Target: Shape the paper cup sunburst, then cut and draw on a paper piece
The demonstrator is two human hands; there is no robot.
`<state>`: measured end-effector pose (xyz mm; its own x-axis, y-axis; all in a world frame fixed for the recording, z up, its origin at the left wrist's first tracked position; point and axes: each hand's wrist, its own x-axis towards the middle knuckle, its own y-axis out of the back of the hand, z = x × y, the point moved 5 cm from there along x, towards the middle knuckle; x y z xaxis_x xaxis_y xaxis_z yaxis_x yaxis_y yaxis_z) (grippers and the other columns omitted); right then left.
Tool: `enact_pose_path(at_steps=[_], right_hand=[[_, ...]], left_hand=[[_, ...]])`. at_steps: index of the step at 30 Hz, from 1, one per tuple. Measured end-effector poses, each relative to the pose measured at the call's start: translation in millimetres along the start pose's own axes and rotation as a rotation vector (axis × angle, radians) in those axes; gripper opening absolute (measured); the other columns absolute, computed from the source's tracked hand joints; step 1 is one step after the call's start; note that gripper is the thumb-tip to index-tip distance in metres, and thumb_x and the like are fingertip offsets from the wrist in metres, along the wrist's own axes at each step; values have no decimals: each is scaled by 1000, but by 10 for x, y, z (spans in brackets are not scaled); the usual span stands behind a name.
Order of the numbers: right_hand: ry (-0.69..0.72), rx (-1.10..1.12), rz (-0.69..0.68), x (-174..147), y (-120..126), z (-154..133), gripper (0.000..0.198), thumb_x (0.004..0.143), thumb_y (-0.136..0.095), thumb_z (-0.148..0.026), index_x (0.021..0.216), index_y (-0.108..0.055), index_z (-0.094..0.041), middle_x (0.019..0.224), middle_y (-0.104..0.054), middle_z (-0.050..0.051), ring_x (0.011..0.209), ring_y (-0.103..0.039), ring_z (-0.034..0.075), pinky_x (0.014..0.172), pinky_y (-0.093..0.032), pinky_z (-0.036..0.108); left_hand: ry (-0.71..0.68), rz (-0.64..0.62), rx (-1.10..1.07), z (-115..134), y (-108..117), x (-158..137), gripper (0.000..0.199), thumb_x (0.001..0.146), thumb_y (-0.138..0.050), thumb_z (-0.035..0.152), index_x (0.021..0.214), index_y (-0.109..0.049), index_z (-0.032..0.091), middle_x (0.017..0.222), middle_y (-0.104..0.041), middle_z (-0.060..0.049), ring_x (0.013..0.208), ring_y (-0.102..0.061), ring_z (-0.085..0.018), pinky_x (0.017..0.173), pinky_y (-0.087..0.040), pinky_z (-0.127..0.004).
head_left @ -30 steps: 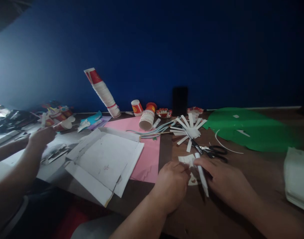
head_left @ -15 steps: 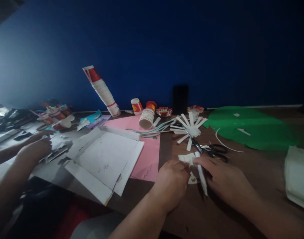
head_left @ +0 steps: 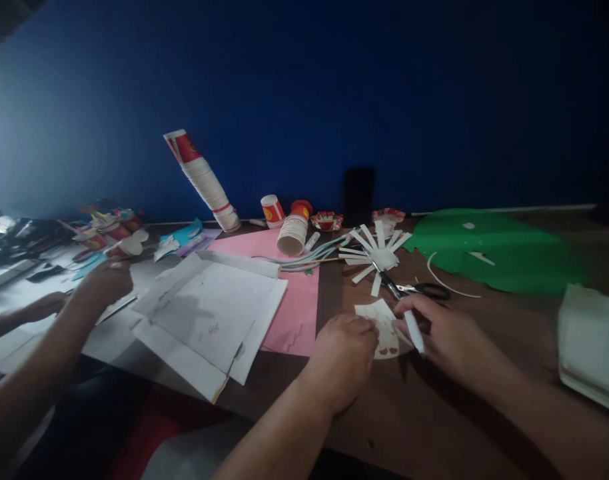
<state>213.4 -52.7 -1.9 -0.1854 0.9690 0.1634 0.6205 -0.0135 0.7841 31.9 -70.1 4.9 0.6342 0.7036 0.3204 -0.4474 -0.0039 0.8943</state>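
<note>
- Mostly, we see our left hand (head_left: 345,357) resting knuckles-up on the table (head_left: 434,413), its fingertips pressed on the near edge of a small white paper piece (head_left: 384,327); we judge it pins the piece flat so it cannot slide.
- Our right hand (head_left: 447,337) is closed around a white pen (head_left: 413,330), pinched between thumb and forefinger, tip slanted down toward us; the grip looks like a writing hold, with the pen just beside the piece's right edge.
- The paper piece lies flat between both hands, near the table's front; it bears faint reddish marks, too dim to read.
- Just beyond the piece lie scissors (head_left: 418,289), blades toward a cup cut into splayed strips (head_left: 377,252), all within easy reach.
- Farther off sit pink paper (head_left: 297,300), an unfolded white box (head_left: 209,313), green paper (head_left: 489,257), a tipped cup (head_left: 292,235) and a leaning cup stack (head_left: 204,179).
- At left, another person's hand (head_left: 104,283) hovers over scattered papers, well apart from ours.
- Compared with a second ago, the piece shows more fully, our left hand covering less of it; the right hand has drawn the pen nearer and steeper, with less of its shaft showing.
- The other person's hand has moved toward the box.
</note>
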Motion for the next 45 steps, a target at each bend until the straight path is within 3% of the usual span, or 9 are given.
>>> enact_pose_path(at_steps=[8, 16, 19, 22, 27, 31, 37, 42, 45], right_hand=[[-23, -10, -26, -27, -41, -149, 11, 92, -58, -36, 91, -65, -28, 68, -71, -1, 55, -65, 18, 52, -45, 27], [-15, -58, -37, -15, -16, -109, 18, 93, -55, -41, 95, -67, -28, 78, -77, 1, 67, -72, 21, 56, -48, 28], [-50, -64, 113, -5, 150, -83, 33, 96, -49, -54, 95, -70, -29, 85, -79, 3, 73, -75, 25, 60, -53, 33], [-75, 4, 297, -10, 336, -84, 43, 97, -45, -60, 98, -73, -27, 98, -82, 8, 91, -77, 29, 76, -58, 39], [26, 115, 361, -21, 368, -158, 41, 98, -49, -55, 99, -77, -25, 106, -81, 8, 105, -75, 29, 92, -58, 41], [45, 139, 353, -23, 273, -196, 35, 98, -54, -52, 97, -78, -26, 101, -81, 6, 97, -76, 26, 90, -60, 39], [73, 196, 340, -1, 200, -161, 31, 95, -57, -51, 99, -78, -28, 103, -81, 6, 97, -75, 26, 89, -60, 38], [-50, 194, 291, 12, 142, -80, 33, 92, -58, -53, 98, -77, -28, 102, -82, 5, 95, -76, 27, 90, -60, 39], [-85, 223, 238, 26, 107, -95, 32, 90, -58, -53, 95, -77, -28, 99, -82, 4, 91, -76, 27, 87, -60, 38]], left_hand=[[20, -35, 19, 23, 46, 21, 17, 99, -57, 16, 92, -72, 15, 98, -75, -6, 96, -67, -23, 95, -52, -39], [21, -77, 57, 25, 54, 21, 15, 94, -71, 30, 96, -73, 15, 102, -75, -5, 101, -66, -24, 105, -49, -42], [11, -67, 76, 10, 46, 11, 18, 95, -70, 33, 101, -74, 17, 109, -76, -5, 111, -65, -24, 114, -42, -44], [-4, -52, 74, 9, 28, -3, 21, 97, -68, 36, 104, -74, 18, 116, -75, -6, 122, -62, -24, 119, -38, -44], [12, -34, 67, 35, -12, -23, 19, 100, -63, 31, 103, -74, 16, 123, -73, -7, 126, -60, -24, 114, -46, -39], [40, -128, 125, 57, -67, -25, 22, 100, -62, 30, 107, -74, 13, 121, -73, -9, 110, -67, -25, 99, -55, -39], [-40, -150, 214, 115, -52, -7, 27, 102, -55, 25, 119, -70, 9, 120, -71, -12, 113, -63, -25, 119, -38, -44], [-30, -199, 213, 131, -50, -4, 40, 102, -48, 24, 138, -57, 10, 113, -69, -10, 110, -61, -28, 118, -37, -53], [-4, -229, 190, 132, -51, -4, 38, 100, -47, 22, 135, -59, 11, 113, -67, -10, 112, -59, -28, 117, -36, -55]])
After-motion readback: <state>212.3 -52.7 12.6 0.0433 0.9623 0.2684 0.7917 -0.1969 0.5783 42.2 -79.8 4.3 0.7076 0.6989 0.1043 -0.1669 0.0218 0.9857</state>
